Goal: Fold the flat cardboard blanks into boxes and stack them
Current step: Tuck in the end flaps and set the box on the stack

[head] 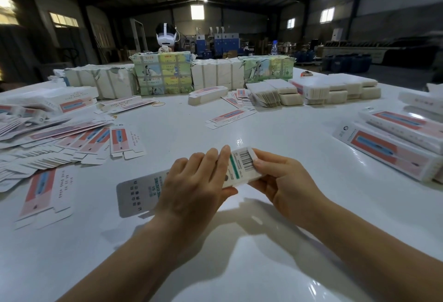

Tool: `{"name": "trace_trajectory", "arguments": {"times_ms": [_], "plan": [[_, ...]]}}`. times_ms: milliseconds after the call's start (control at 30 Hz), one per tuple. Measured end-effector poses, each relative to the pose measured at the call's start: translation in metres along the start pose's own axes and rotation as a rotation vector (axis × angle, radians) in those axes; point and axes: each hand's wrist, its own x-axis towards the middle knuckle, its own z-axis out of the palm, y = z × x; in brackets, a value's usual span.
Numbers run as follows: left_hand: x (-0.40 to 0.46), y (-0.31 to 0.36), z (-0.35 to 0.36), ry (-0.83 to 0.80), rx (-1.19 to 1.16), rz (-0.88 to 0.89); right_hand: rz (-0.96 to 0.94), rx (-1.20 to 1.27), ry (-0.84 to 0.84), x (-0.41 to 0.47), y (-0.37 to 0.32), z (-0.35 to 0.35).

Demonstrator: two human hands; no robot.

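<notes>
1. Your left hand (pixel 194 181) wraps the middle of the half-formed box (pixel 189 181), fingers over the top and thumb beneath, to keep it steady above the table (pixel 275 133) near its front edge.
2. Your right hand (pixel 282 179) pinches the barcode end, probably so a flap can be tucked.
3. The flat blanks (pixel 60 138) are fanned along the left edge, within reach.
4. The finished boxes (pixel 395 143) lie stacked at the right edge.

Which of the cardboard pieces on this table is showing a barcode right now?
The box held between the left hand and right hand. Its barcode panel faces up; the loose blanks at left show red-and-blue print.
</notes>
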Motion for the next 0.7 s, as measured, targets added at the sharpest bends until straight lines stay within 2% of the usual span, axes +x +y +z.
{"name": "trace_trajectory", "arguments": {"times_ms": [200,467,700], "plan": [[0.001,-0.002,0.000,0.060,-0.010,-0.004,-0.064,-0.010,0.023,0.000,-0.002,-0.001],[0.002,0.000,0.000,0.063,-0.017,0.008,-0.223,-0.316,0.049,-0.011,0.000,0.006],[0.003,0.001,-0.001,0.045,-0.021,-0.004,-0.239,-0.317,0.066,-0.010,0.001,0.005]]}}
